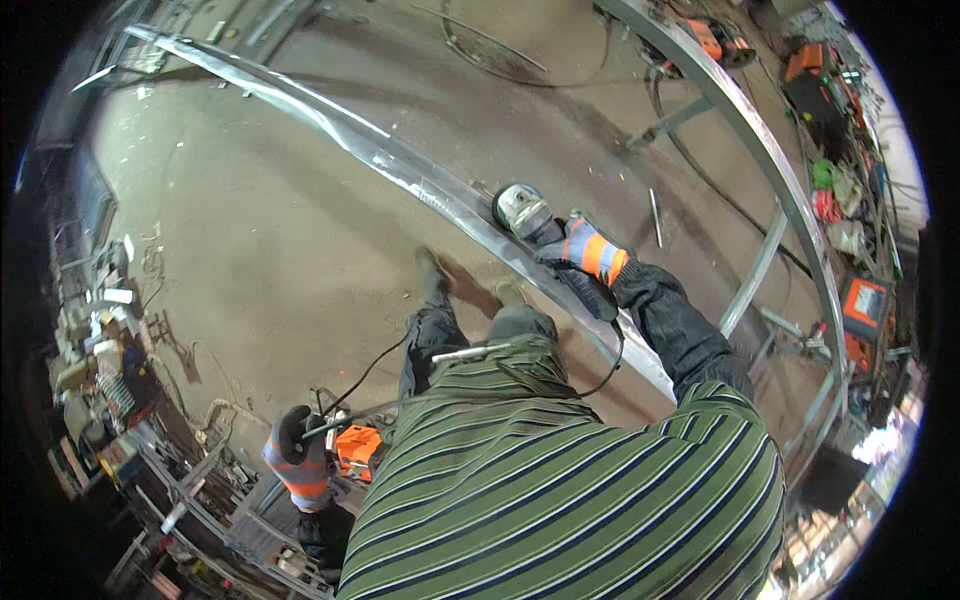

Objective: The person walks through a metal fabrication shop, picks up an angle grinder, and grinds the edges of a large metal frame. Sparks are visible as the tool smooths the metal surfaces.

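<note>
My right hand (pixel 590 250), in a grey and orange glove, grips an angle grinder (pixel 523 210) by its dark body. The grinder's round head lies at a long metal beam (pixel 430 187) that runs diagonally from the far left to near my right side; whether its disc touches the metal is hard to see. A black cord hangs from the grinder's rear. Down at the lower left, my left hand (pixel 297 455), gloved alike, has its fingers curled. A thin grey rod (pixel 330 424) meets those fingers, but what they hold is unclear. Beside this hand stands an orange case-like thing (pixel 357 450).
A curved metal frame (pixel 765 140) with crossbars stands on the right. Loose cables and a short metal strip (pixel 655 218) lie on the floor (pixel 240 230). Cluttered tools and an orange box (pixel 865 305) line the right edge; metal racks and scrap (pixel 105 350) crowd the left.
</note>
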